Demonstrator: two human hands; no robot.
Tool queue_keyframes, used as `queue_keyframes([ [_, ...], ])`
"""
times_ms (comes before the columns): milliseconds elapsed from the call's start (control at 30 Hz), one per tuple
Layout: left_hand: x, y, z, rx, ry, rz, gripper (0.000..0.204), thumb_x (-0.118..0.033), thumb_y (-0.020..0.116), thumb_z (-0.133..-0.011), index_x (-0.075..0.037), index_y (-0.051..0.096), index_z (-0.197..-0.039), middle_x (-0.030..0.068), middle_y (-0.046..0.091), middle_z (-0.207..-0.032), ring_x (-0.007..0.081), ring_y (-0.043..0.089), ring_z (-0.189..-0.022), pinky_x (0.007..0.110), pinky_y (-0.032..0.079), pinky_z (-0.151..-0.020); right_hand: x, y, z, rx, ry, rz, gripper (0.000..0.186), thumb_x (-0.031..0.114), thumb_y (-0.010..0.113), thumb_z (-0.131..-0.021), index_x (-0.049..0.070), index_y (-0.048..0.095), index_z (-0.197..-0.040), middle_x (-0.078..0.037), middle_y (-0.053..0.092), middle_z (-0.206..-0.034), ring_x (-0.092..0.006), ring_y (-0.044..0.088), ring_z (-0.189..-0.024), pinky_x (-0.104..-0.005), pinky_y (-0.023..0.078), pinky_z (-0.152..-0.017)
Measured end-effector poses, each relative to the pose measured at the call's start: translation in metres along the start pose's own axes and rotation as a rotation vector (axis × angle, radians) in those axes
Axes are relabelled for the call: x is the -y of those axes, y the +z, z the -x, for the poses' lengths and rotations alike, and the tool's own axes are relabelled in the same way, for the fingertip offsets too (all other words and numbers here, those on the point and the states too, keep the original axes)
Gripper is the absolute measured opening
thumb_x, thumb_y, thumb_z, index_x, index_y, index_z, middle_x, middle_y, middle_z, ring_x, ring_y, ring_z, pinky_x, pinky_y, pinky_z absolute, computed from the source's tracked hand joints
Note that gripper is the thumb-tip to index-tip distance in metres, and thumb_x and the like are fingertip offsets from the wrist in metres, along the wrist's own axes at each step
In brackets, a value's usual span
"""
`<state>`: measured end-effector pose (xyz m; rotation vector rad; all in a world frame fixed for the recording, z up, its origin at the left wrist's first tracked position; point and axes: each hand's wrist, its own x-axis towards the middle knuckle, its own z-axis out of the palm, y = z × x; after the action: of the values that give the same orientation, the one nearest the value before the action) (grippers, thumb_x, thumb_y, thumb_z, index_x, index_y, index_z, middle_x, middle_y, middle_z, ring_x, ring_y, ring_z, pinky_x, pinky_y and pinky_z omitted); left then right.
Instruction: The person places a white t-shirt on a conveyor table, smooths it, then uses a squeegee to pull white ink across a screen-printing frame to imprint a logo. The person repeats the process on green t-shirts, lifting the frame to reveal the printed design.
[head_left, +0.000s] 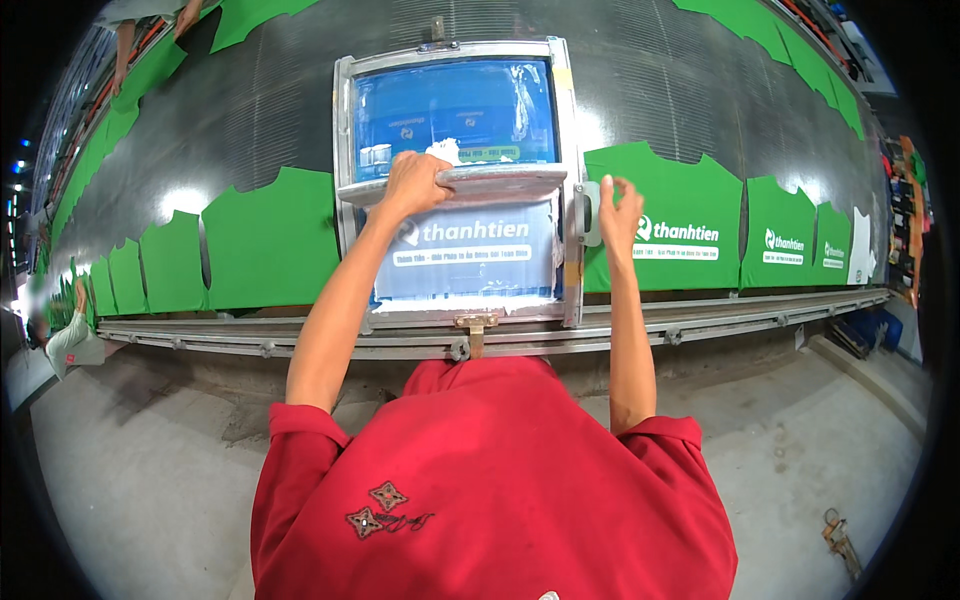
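A silver-framed printing screen with blue mesh lies over the long dark table. My left hand is wrapped round the top of a wide squeegee, which spans the screen from side to side. White ink sits just behind the squeegee, and more smears line the mesh edges. On the near side of the squeegee, a pale logo and lettering show through the mesh. My right hand is beside the metal handle on the screen's right side, its thumb and fingers apart and holding nothing I can see.
Green fabric pieces lie along the table on both sides; the right ones bear white prints. A metal rail follows the near edge. Other people's hands show at the far left. A metal tool lies on the floor.
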<state>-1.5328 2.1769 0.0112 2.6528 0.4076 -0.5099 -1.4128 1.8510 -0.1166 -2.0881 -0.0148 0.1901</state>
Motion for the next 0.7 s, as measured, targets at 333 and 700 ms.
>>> queue_keyframes([
  [333, -0.001, 0.049, 0.094, -0.334, 0.092, 0.134, 0.045, -0.001, 0.067, -0.068, -0.016, 0.08, -0.107, 0.0085, 0.079, -0.1, 0.0236, 0.073, -0.096, 0.05, 0.028, -0.121, 0.081, -0.007, 0.002, 0.146, 0.296, -0.218, 0.046, 0.046, 0.054, -0.107, 0.004, 0.059, -0.09, -0.001, 0.049, -0.068, -0.0094, 0.042, -0.065, -0.031, 0.038, -0.063],
  [700, -0.055, 0.113, 0.239, -0.449, 0.082, 0.175, 0.053, 0.005, 0.061, -0.063, -0.012, 0.075, -0.111, 0.0043, 0.077, -0.114, 0.0202, 0.071, -0.113, 0.055, 0.026, -0.122, 0.105, -0.022, 0.018, 0.015, 0.043, -0.335, 0.025, 0.024, 0.059, -0.105, 0.007, 0.055, -0.088, 0.006, 0.045, -0.065, -0.0043, 0.038, -0.058, -0.0263, 0.028, -0.051],
])
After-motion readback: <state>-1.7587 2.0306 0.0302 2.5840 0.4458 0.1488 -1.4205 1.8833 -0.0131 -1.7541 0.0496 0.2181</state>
